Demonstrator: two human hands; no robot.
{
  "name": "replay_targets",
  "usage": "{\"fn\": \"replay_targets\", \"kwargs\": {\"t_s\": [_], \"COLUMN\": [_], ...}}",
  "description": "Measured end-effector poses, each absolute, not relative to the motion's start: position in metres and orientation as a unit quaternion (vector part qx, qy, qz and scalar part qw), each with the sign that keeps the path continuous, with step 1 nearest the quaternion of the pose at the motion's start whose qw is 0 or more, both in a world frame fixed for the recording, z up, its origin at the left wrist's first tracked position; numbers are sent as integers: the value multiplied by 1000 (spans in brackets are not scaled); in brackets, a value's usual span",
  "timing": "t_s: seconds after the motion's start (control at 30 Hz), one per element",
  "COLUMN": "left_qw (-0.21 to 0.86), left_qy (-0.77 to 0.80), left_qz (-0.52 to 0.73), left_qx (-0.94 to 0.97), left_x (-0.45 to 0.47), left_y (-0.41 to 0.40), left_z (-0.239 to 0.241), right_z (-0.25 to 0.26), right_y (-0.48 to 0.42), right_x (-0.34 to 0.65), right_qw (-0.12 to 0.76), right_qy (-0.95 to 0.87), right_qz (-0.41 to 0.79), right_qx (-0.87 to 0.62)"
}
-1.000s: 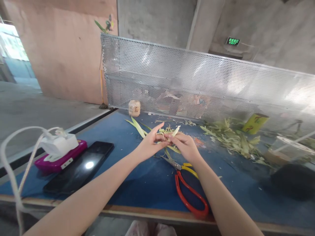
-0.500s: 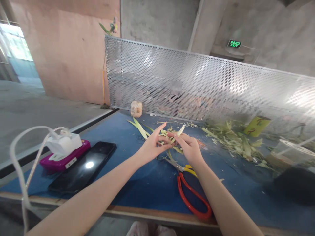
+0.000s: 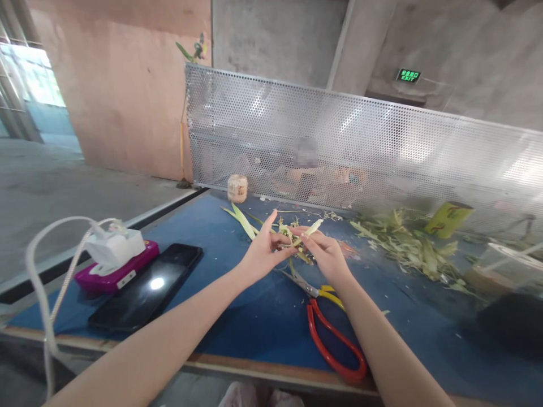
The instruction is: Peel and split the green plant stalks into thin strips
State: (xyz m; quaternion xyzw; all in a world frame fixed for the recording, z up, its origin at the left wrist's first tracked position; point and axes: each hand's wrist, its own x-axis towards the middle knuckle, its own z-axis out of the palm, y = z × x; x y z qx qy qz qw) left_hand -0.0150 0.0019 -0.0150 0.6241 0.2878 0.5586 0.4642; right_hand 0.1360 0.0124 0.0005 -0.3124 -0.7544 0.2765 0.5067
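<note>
Near edge: red- and yellow-handled scissors (image 3: pixel 313 291) lie on the blue tabletop (image 3: pixel 254 328), inside the right forearm, blades toward the hands.

Next out: both hands nearly together over the tabletop. Right hand (image 3: pixel 328 257) pinches a pale green leaf strip (image 3: pixel 314 226) between thumb and fingers, its free tip standing out above the pinch. Left hand (image 3: pixel 258 257) faces it, one finger raised, thumb and other fingers curled about the strip's lower end; how firmly they close, cannot tell, since the contact is partly hidden. The strip thus sits in the gap between the hands, tilted up to the right.

Handling (judgement): very light; limp across its width, slightly stiff along its length; probably not slippery if dry; likely to split along the grain. Best hold: flat pinch near the lower end, light pressure, tip left free.

Beyond: plant scraps (image 3: pixel 292 221) just behind the fingers; a longer green leaf (image 3: pixel 242 221) past the left hand; a leaf heap (image 3: pixel 407 246) farther off, right, before the perforated screen (image 3: pixel 271 113).
</note>
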Motion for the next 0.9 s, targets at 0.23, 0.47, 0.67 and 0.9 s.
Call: {"fn": "replay_targets", "kwargs": {"t_s": [0.23,0.47,0.67,0.9], "left_qw": [446,517,546,552], "left_qy": [267,282,262,248], "left_qz": [568,566,567,586], "left_qx": [638,577,559,539], "left_x": [-14,-12,-13,-12], "left_y": [-3,-1,1,1], "left_z": [-10,-11,-10,-8], "right_z": [1,0,-3,-3], "right_y": [12,13,14,7], "right_x": [135,135,134,133], "right_qw": [514,498,516,550], "right_qy": [-728,-735,-747,-746], "right_qz": [301,300,268,232], "right_qx": [-340,-349,-322,-295]}}
